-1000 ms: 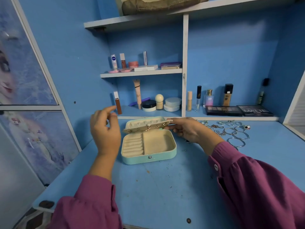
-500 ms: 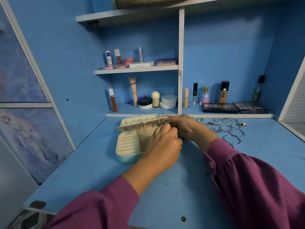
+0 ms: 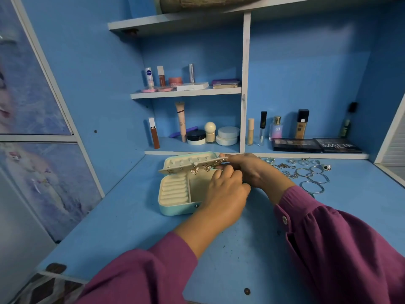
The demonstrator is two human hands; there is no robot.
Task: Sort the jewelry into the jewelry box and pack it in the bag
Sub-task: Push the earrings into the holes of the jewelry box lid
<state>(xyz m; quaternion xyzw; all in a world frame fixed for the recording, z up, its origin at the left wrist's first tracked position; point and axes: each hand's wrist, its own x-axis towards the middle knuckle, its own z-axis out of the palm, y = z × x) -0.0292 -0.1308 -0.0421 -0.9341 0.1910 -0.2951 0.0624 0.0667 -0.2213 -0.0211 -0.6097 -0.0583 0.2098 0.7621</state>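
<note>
A mint jewelry box (image 3: pixel 175 211) lies open on the blue desk, its ring rolls and side compartment holding nothing I can see. Its cream earring panel (image 3: pixel 184 170) is lifted level above the tray, with butterfly earrings (image 3: pixel 194 171) hanging along its edge. My right hand (image 3: pixel 249 171) grips the panel's right end. My left hand (image 3: pixel 223 194) reaches over the box with curled fingers up against that same end; its fingertips are hidden. Silver bangles (image 3: pixel 315 179), rings (image 3: pixel 303 161) and chains (image 3: pixel 285 166) lie loose to the right of the box.
Cosmetic bottles and jars (image 3: pixel 228 136) stand on the low shelf behind the box, beside dark palettes (image 3: pixel 317 145). More items sit on the middle shelf (image 3: pixel 186 93). A brown bag (image 3: pixel 208 2) lies on the top shelf. A panelled wall closes the left side.
My left hand dropped from a raised spot left of the box and crossed over to the panel's right end. The right hand kept hold of the panel.
</note>
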